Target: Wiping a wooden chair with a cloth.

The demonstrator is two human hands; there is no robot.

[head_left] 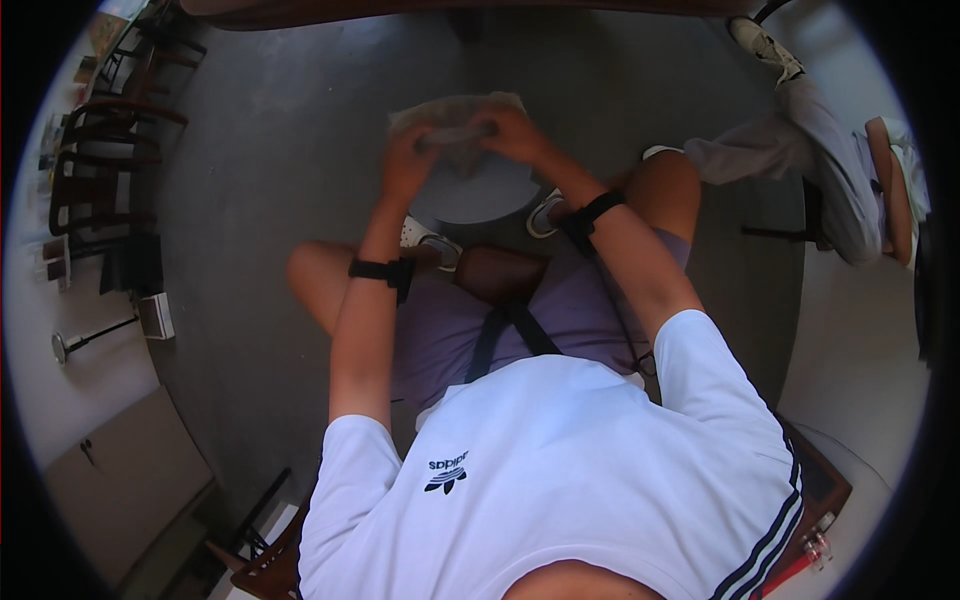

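In the head view, the left hand (408,155) and the right hand (512,132) are both up in front of the seated person, a short gap between them, fingers curled in and mostly closed on a thin, see-through film (460,112). The left has its left part and the right its right part, so the film spans the gap and spreads a little beyond the fingers; blur hides exactly how the fingertips grip, and whether it is a bag or a flat sheet I cannot tell. The film is above the far part of a round grey disc (480,195); whether the two touch is unclear. The disc lies just beyond the person's shoes (430,242), over the grey floor (260,200). Black straps (382,270) circle both forearms, and a brown seat (500,272) shows between the thighs. Dark chairs (95,195) line the left side, a brown edge (430,8) crosses the top, and another person's grey trousers (840,170) show at the right, well apart from the hands.
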